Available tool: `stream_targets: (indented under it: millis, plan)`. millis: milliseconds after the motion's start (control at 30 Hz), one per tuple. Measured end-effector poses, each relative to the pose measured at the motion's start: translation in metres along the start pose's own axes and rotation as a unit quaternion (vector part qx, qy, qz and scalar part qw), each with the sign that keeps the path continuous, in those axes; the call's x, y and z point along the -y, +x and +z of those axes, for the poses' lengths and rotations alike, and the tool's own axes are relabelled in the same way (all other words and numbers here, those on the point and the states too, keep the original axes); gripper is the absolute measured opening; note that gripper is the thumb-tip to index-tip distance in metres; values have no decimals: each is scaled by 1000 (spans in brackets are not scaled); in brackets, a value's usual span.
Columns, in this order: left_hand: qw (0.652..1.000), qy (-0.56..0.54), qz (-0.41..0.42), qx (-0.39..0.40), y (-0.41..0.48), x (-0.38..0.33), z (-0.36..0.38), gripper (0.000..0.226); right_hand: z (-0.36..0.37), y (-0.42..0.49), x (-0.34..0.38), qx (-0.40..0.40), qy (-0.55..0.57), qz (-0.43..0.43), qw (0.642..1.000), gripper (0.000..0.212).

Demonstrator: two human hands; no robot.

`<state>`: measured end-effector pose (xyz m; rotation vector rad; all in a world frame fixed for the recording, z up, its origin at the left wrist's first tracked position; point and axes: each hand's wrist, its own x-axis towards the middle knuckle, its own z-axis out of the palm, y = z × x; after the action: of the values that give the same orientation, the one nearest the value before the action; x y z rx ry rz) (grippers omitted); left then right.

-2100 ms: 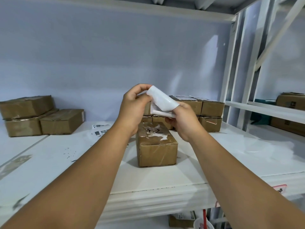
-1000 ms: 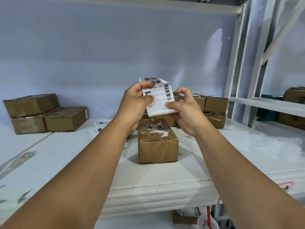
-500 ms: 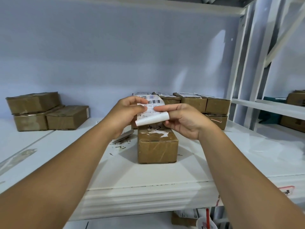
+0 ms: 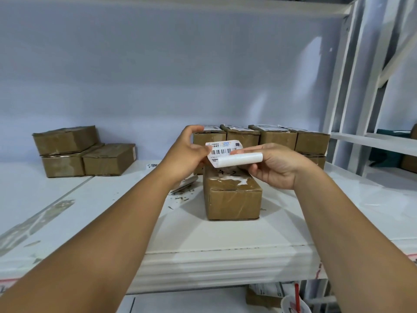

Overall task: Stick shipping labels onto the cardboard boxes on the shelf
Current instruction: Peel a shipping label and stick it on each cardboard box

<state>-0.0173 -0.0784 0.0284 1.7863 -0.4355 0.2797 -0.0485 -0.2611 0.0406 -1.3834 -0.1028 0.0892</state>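
Observation:
A white shipping label [image 4: 225,151] with a barcode is held above a small cardboard box [image 4: 233,199] marked "4-2" in the middle of the white shelf [image 4: 203,245]. My left hand [image 4: 189,152] pinches the label's left edge. My right hand [image 4: 273,164] pinches its right side, where the white backing [image 4: 239,159] curls back into a roll below the printed face. Torn white paper remnants show on the box's top.
Behind stand two rows of stacked boxes [image 4: 277,138], the top ones carrying labels. Three unlabelled boxes [image 4: 83,152] sit at the back left. Loose label sheets [image 4: 184,184] and paper scraps lie left of the middle box. A white upright post [image 4: 340,91] stands at right.
The label has come down from chest height to just above the box, and its backing has peeled further back into a roll at the lower right.

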Motion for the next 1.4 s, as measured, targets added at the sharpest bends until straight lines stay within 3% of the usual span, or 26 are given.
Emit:
stream_targets:
  millis: [333,500,600,1167,1400]
  plan:
    - [999,41,-14,-15,2,3,1,43,0,-3,1,-9,-68,2,998,16]
    - [978,197,67,-7,-4,1,3,52,1,-4,1,-11,-121,7,993,13]
    - [967,238,94,3,-8,-2,5,57,1,-3,-1,-9,-129,-6,992,16]
    - [925,335,173,39,-9,0,5,61,0,0,-1,-1,-192,-23,981,18]
    - [924,334,179,54,-10,1,3,49,0,-1,-2,-2,-219,-30,975,19]
